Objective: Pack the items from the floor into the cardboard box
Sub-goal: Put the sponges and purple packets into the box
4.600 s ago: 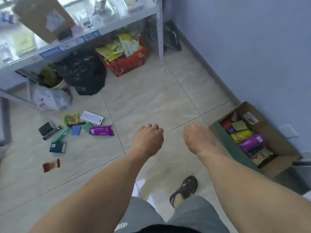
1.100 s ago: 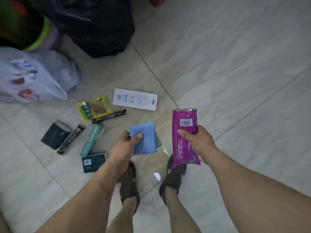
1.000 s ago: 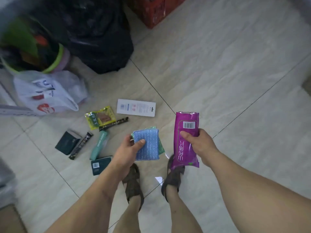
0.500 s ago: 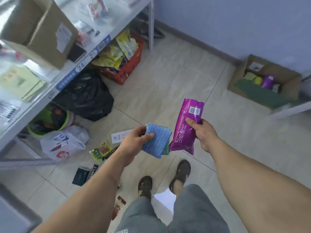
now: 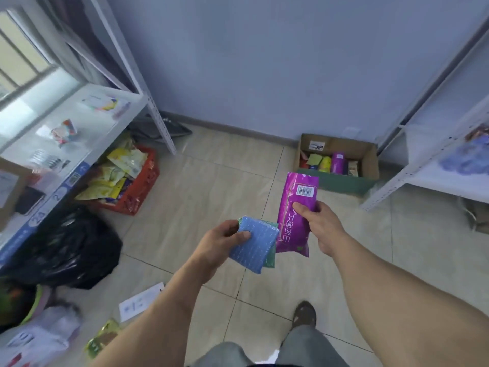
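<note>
- Carrying: left hand [image 5: 217,247] pinches blue scrub pads [image 5: 254,245]; right hand [image 5: 321,225] grips purple packet [image 5: 296,213].
- Cardboard box [image 5: 367,160], by the far wall, already holds several items.
- White card [image 5: 140,303] and green sachet [image 5: 102,337] remain on the floor.

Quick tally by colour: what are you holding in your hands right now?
Purple plastic packet, right hand: 1
Blue scrubbing pad, left hand: 1
Green scrubbing pad behind the blue one, same hand: 1
Total: 3

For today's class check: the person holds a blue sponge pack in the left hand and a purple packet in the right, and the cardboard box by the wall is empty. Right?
Not quite. The head view shows the cardboard box already holds several items; it is not empty. The rest stands.
</note>
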